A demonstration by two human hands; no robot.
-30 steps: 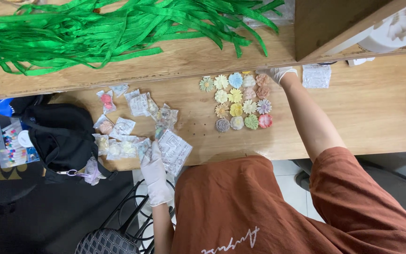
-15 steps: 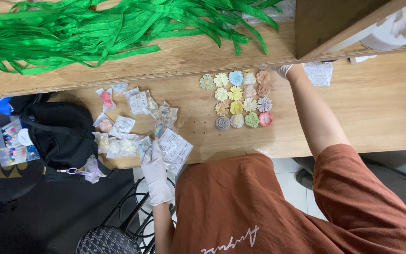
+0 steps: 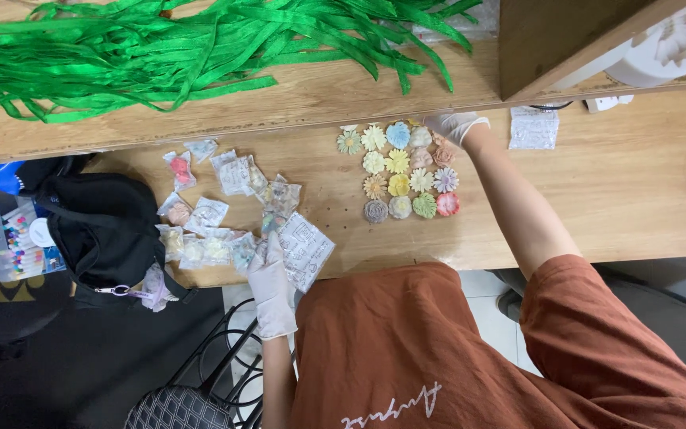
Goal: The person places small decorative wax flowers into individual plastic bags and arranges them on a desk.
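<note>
Head camera, looking straight down: a person in a rust-brown shirt is sitting at the near edge of a pale wooden worktop point(image 3: 637, 199). Both hands are wearing thin white gloves.

The left hand point(image 3: 270, 274) is lying flat and open at the near edge, fingers spread over a clear printed plastic packet point(image 3: 307, 248). It is touching the packet, not gripping it. More small clear packets point(image 3: 236, 179), some with pastel pieces inside, are lying scattered just beside it toward the left.

The right hand point(image 3: 454, 125) is reaching to the far edge of the worktop, touching the top right corner of a grid of small pastel flower-shaped pieces point(image 3: 398, 171) laid in neat rows at the middle. Its fingers are curled downward; I cannot tell whether they are gripping a flower.

A heap of bright green ribbon strips point(image 3: 160, 48) is covering a raised wooden shelf point(image 3: 295, 99) along the far side. A black bag point(image 3: 101, 230) is sitting past the left edge.
</note>
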